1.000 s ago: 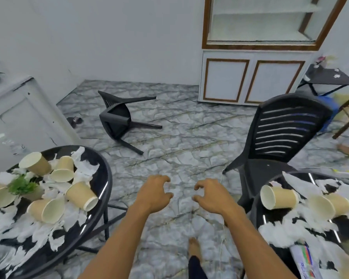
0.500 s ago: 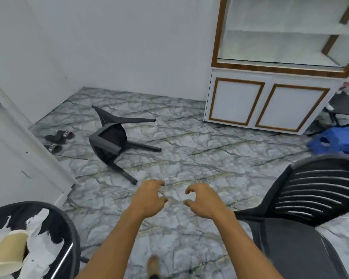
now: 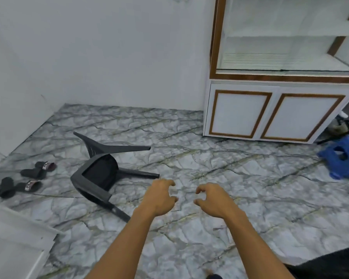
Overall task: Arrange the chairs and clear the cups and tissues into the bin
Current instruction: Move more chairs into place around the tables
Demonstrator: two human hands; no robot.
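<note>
A black plastic chair (image 3: pixel 101 174) lies tipped over on the marble floor, left of centre, its legs pointing right and toward me. My left hand (image 3: pixel 161 196) hangs in the air just right of the chair's nearest legs, fingers loosely curled, holding nothing. My right hand (image 3: pixel 214 200) is level with it a little to the right, also loosely curled and empty. The dark edge of a second black chair (image 3: pixel 330 264) shows at the bottom right corner. No cups, tissues or bin are in view.
A pair of black sandals (image 3: pixel 26 178) lies by the left wall. A white cabinet with brown trim (image 3: pixel 270 115) stands at the back right. A blue plastic stool (image 3: pixel 343 160) lies at the right edge. A white counter corner (image 3: pixel 14 238) juts in at the lower left.
The view has moved forward and left: both cluttered tables have left the frame, the upright chair has slid to the bottom right corner, and the fallen chair is nearer. Both hands stay empty.
</note>
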